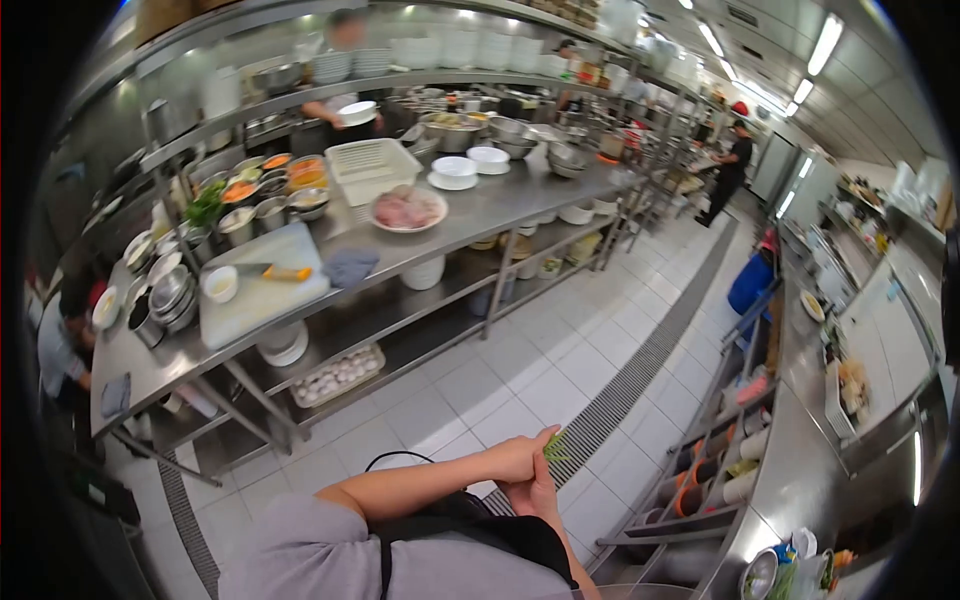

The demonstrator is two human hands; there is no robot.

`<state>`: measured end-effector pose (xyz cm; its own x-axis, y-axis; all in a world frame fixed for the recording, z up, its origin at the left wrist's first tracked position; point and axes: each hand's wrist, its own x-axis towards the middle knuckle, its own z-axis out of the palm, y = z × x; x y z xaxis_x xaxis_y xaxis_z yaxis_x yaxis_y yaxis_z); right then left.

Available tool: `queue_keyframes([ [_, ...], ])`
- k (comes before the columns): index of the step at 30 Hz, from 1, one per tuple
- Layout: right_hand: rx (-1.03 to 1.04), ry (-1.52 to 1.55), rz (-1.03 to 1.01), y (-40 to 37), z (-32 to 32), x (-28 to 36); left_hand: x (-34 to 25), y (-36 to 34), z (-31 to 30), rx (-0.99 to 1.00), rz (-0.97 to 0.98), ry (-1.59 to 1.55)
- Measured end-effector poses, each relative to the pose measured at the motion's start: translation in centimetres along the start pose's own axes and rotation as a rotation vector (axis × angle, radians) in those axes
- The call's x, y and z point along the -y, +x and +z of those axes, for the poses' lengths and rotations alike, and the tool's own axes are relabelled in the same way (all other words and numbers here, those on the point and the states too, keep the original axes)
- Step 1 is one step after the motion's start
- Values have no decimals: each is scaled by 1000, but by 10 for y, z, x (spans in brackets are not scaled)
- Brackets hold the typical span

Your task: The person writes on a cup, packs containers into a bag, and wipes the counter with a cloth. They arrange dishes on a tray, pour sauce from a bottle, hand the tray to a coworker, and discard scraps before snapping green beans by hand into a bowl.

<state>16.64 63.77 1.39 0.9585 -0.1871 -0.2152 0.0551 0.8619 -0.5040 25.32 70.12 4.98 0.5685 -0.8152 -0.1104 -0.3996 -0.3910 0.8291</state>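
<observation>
My left hand (517,458) and my right hand (534,491) are held together in front of my apron, above the tiled floor. Both are closed, and thin green herb sprigs (556,447) stick out past the fingertips. The kind of herb is too small to tell. The fingers overlap, so the rest of the sprigs is hidden.
Left stands a steel table (470,215) with a cutting board (262,290), a knife (262,270), a plate of raw meat (409,209) and several bowls. A steel counter (755,490) runs along the right. A floor grate (640,388) lies between; a person (727,170) stands farther back.
</observation>
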Motion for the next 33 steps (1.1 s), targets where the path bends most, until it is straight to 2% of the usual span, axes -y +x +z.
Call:
queue_keyframes([
  [2, 23, 50, 232, -4, 8, -9, -8, -19, -21, 240, -105, 75],
  [3, 24, 52, 241, -4, 9, -12, -5, -25, -26, 237, -114, 74],
  [5, -102, -147, 91, -4, 8, -17, 1, -38, -31, 214, 30, -52],
  [6, -106, -146, 106, -5, 5, -17, 10, -40, -28, 214, 16, -60],
  [9, -185, -515, -142, -8, 3, -5, 29, -36, -19, 207, 156, -102],
  [10, -197, -511, -151, -11, 2, -2, 27, -37, -18, 221, 162, -100],
  [13, -114, -989, -289, -18, -1, 9, 22, -33, -12, 278, 86, -140],
  [15, -95, -993, -305, -23, -4, 22, 30, -25, 4, 332, 202, -384],
  [16, -65, -1002, -310, -30, 2, 29, 21, -24, 4, 365, 205, -381],
  [17, -83, -768, -420, -37, 11, 30, 10, -21, 4, 370, 25, -453],
  [18, -136, -751, -445, -40, 5, 37, 1, -15, 9, 386, -155, -511],
  [19, -204, -764, -474, -47, -5, 45, 2, -8, 20, 349, -112, -523],
  [20, -285, -771, -508, -55, -14, 52, -3, 0, 29, 435, -100, -497],
  [22, -434, -725, -576, -75, -32, 65, -18, 21, 48, 462, -119, -490],
  [23, -488, -755, -536, -86, -47, 69, -27, 29, 62, 484, -100, -523],
  [24, -542, -777, -498, -97, -58, 75, -34, 39, 75, 594, -68, -477],
  [26, -701, -712, -640, -119, -74, 87, -48, 62, 102, 706, -96, -547],
  [27, -772, -731, -633, -132, -83, 95, -57, 74, 122, 756, -161, -634],
  [28, -839, -751, -613, -145, -93, 102, -75, 85, 142, 849, -140, -587],
  [30, -957, -684, -685, -165, -122, 118, -110, 98, 182, 797, -122, -706],
  [31, -975, -664, -696, -172, -134, 125, -115, 113, 207, 790, -175, -702],
  [33, -1038, -643, -692, -187, -145, 150, -155, 132, 229, 909, -118, -640],
])
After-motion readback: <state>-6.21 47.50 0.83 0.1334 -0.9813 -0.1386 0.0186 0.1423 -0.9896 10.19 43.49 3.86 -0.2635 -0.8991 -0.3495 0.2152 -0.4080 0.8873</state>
